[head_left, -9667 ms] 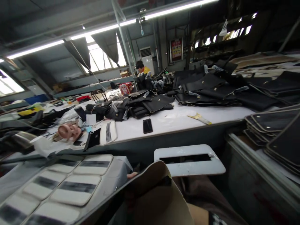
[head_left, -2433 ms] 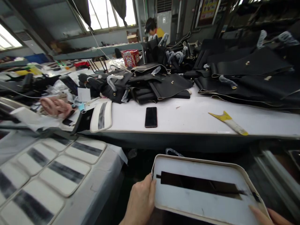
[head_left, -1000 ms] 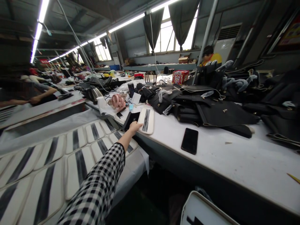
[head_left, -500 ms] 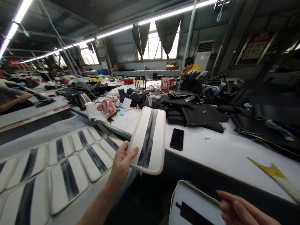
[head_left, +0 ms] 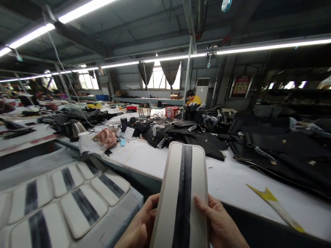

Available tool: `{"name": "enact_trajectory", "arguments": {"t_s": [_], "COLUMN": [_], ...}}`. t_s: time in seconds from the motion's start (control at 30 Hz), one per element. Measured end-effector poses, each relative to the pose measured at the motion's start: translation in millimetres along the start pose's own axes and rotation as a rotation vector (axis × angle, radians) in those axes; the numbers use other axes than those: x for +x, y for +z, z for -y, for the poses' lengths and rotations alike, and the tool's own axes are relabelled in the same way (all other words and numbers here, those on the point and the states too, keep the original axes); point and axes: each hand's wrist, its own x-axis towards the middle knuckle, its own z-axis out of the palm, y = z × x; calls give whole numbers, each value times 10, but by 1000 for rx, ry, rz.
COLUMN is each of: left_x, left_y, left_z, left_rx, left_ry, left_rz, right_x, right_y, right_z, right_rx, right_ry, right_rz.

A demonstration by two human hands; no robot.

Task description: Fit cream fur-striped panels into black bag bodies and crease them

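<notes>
The left hand (head_left: 141, 229) and the right hand (head_left: 219, 224) both grip the lower part of a long white pad (head_left: 182, 193) with a dark stripe along its middle. Its long axis points away from the person, above the near edge of the white table (head_left: 232, 182).

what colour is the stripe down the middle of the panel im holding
Black, or very dark grey, running lengthwise down the cream-white panel, seen best in the head view.

Striped white panel (head_left: 182, 193) now upright between left hand (head_left: 141, 227) and right hand (head_left: 219, 225).
</notes>
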Motion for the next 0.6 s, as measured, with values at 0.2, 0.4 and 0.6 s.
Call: {"name": "enact_trajectory", "arguments": {"t_s": [0.2, 0.4, 0.6], "left_x": [146, 235, 188], "left_y": [231, 429, 457], "left_z": [-96, 206, 286], "left_rx": [-105, -322, -306], "left_ry": [-153, -155, -177], "left_rz": [12, 226, 246], "right_x": [-170, -297, -490], "right_y": [57, 3, -326], "right_z": [-48, -42, 476], "right_rx": [38, 86, -197], "right_ry": [31, 35, 42], "right_rz": [61, 167, 28]}}
